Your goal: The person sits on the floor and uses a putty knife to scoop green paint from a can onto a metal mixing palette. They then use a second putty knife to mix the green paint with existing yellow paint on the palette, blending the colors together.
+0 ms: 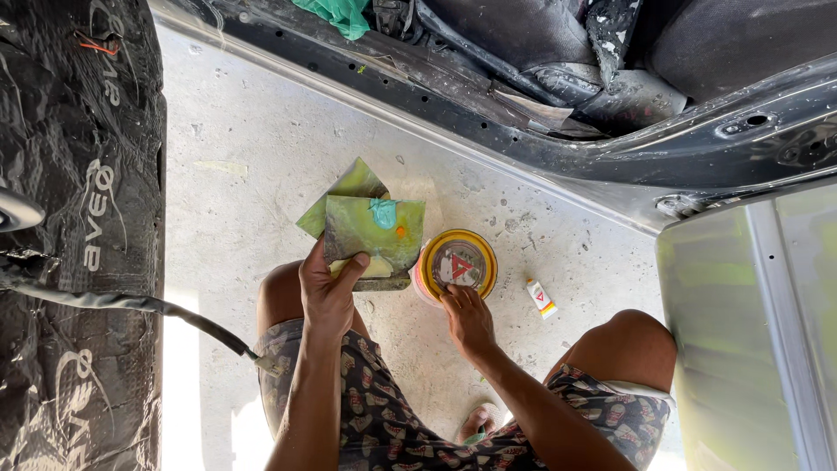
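Observation:
My left hand (327, 288) holds a flat square mixing board (375, 235), stained green and yellow, with a blob of teal putty (383, 213) and a small orange dab on it. A second green-stained sheet (349, 187) sticks out behind the board. My right hand (466, 316) rests its fingers on the lid of a round yellow tin (455, 263) that stands on the concrete floor beside the board. A small white tube (541, 298) with a red cap end lies on the floor just right of the tin.
I squat on a concrete floor (253, 157) beside a car's open door sill (488, 113). A door panel wrapped in black plastic (78, 235) stands at left with a black cable (157, 307). A grey-green sanded body panel (750, 323) is at right.

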